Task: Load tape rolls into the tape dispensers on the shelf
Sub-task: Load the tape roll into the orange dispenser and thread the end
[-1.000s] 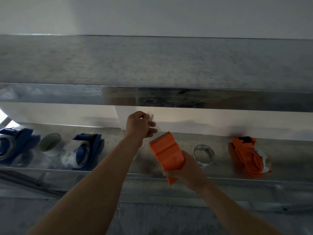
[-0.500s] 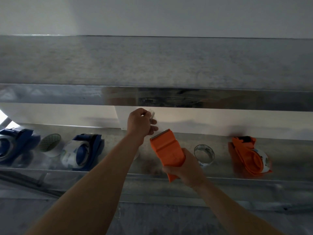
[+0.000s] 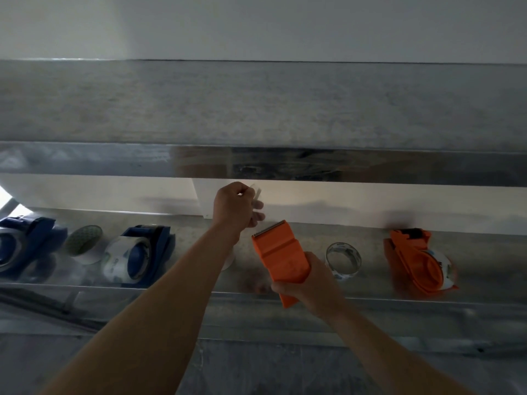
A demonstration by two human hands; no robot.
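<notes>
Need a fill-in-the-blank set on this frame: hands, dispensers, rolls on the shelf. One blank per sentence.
1. The right hand grips the held dispenser, whose colour is ___.
2. The left hand pinches a clear strip of ___.
3. The loose clear roll lies on the shelf, to the ___ of the held dispenser.
4. The shelf dispenser nearest the left forearm is ___.

Missing words: orange; tape; right; blue.

Shelf (image 3: 370, 292) shiny metal, reflective; orange dispenser (image 3: 281, 253) matt plastic; tape roll (image 3: 343, 260) clear, glossy.
</notes>
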